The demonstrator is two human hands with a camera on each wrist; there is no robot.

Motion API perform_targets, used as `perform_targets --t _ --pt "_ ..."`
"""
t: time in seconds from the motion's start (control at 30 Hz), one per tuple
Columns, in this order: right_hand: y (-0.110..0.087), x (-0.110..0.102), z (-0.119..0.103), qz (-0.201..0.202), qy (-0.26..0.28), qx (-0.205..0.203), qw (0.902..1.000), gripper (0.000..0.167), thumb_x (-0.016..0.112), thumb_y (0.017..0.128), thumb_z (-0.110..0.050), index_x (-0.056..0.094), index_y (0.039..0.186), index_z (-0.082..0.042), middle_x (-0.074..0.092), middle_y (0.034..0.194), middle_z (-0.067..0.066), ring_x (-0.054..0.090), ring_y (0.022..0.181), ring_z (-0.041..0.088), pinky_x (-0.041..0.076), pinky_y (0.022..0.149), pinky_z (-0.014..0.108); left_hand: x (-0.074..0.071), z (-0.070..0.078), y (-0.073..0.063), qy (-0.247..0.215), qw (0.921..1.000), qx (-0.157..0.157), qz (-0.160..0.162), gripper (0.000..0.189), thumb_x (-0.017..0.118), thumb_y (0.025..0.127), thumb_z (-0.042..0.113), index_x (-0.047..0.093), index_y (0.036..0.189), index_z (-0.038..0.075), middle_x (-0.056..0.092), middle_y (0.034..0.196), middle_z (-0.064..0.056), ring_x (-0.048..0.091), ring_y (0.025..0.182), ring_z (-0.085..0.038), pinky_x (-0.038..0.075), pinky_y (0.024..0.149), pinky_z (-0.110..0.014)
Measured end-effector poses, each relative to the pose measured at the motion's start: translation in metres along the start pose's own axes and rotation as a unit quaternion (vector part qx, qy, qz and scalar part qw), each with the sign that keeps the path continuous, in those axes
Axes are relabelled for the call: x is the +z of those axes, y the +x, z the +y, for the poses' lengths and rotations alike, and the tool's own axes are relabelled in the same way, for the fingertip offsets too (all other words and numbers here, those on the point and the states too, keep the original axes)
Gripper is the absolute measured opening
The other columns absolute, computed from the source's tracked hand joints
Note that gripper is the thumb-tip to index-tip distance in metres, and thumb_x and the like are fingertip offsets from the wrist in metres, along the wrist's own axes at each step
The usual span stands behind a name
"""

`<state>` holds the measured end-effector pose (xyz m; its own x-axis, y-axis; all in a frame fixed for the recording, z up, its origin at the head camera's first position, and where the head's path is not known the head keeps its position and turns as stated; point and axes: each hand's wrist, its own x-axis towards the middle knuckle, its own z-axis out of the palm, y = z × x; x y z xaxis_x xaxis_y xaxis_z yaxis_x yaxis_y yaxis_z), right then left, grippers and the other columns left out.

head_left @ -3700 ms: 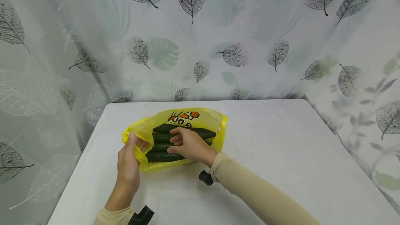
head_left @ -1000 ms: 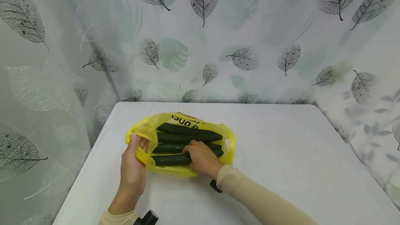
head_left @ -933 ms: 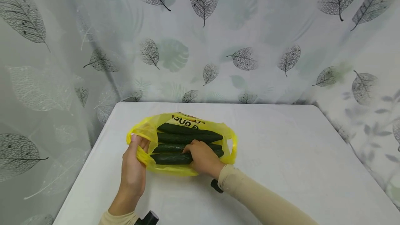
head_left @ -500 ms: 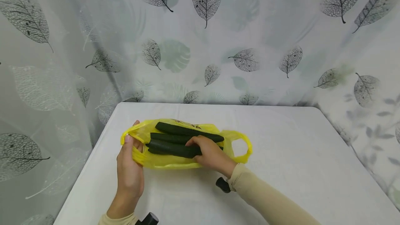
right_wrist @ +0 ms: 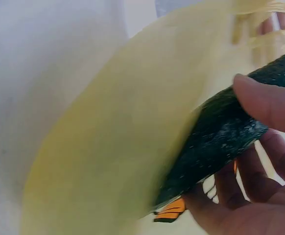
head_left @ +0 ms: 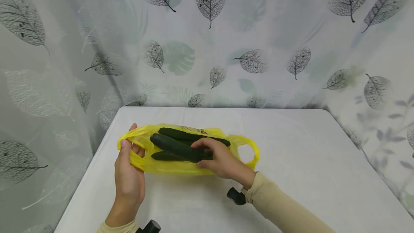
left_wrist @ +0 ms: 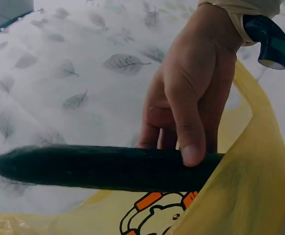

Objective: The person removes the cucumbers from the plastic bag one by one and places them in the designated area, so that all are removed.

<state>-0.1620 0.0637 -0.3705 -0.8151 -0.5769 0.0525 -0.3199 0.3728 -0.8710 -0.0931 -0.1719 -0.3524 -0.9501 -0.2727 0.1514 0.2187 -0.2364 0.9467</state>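
In the head view my left hand [head_left: 129, 181] holds the left handle end of a yellow plastic bag [head_left: 161, 169], its thumb over the edge. My right hand [head_left: 224, 159] grips a dark green cucumber [head_left: 171, 146] near its right end, thumb on the near side and fingers on the far side. That cucumber slants across the bag's opening, its left end raised. Another cucumber [head_left: 165, 156] shows below it and one more [head_left: 181, 133] behind it. The left wrist view shows the gripped cucumber [left_wrist: 83, 167] almost level, its other end hidden behind the bag.
A white table [head_left: 291, 154] carries the bag near its left side. The bag's right handle loop [head_left: 255, 152] lies spread beside my right wrist. Behind the table hangs a leaf-patterned curtain [head_left: 258, 28]. A black wrist camera [head_left: 236, 196] sits under the right cuff.
My right hand has gone from reaching over the cucumbers to gripping one and raising it out from among the others. The bag has sagged flatter, and my left hand has moved slightly left.
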Motion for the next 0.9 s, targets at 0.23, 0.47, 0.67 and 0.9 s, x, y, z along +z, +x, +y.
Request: perform_targets --t 0.23,0.47,0.67,0.9 --pt "-0.002 -0.015 -0.022 0.0 0.156 -0.035 0.9871 0.045 0.076 0.089 0.0 0.06 0.13 -0.002 0.062 0.127 0.01 0.06 0.119 0.028 0.05 0.102 0.037 0.0 -0.002 0.0 -0.001 0.9999 -0.008 -0.009 0.059 0.023 0.111 0.046 0.026 0.159 0.013 0.04 0.153 -0.008 0.034 0.145 -0.023 0.027 0.119 -0.032" --pt "-0.004 -0.033 -0.044 0.003 0.288 -0.049 0.9563 0.044 0.071 0.09 0.005 0.058 0.132 -0.003 0.062 0.126 0.016 0.06 0.117 0.033 0.056 0.093 0.041 0.001 -0.005 -0.002 -0.007 0.9994 -0.032 0.008 0.054 0.032 0.112 0.034 0.029 0.151 -0.004 0.036 0.152 -0.009 0.033 0.144 -0.02 0.026 0.119 -0.03" --pt "-0.01 -0.053 -0.061 0.015 0.363 -0.046 0.9304 0.047 0.064 0.095 0.005 0.051 0.14 -0.002 0.056 0.132 0.016 0.056 0.122 0.031 0.049 0.104 0.043 0.003 -0.007 -0.003 -0.014 0.998 -0.059 0.015 0.049 0.038 0.111 0.029 0.03 0.147 -0.004 0.035 0.148 -0.009 0.034 0.14 -0.019 0.028 0.118 -0.03" --pt "-0.016 -0.074 -0.076 0.029 0.451 -0.041 0.8913 0.043 0.055 0.098 0.007 0.048 0.139 -0.004 0.055 0.13 0.012 0.056 0.118 0.029 0.041 0.111 0.049 0.002 -0.007 -0.005 -0.009 0.9989 -0.046 0.005 0.056 0.033 0.112 0.031 0.027 0.153 -0.008 0.035 0.154 -0.01 0.031 0.146 -0.021 0.025 0.119 -0.03"
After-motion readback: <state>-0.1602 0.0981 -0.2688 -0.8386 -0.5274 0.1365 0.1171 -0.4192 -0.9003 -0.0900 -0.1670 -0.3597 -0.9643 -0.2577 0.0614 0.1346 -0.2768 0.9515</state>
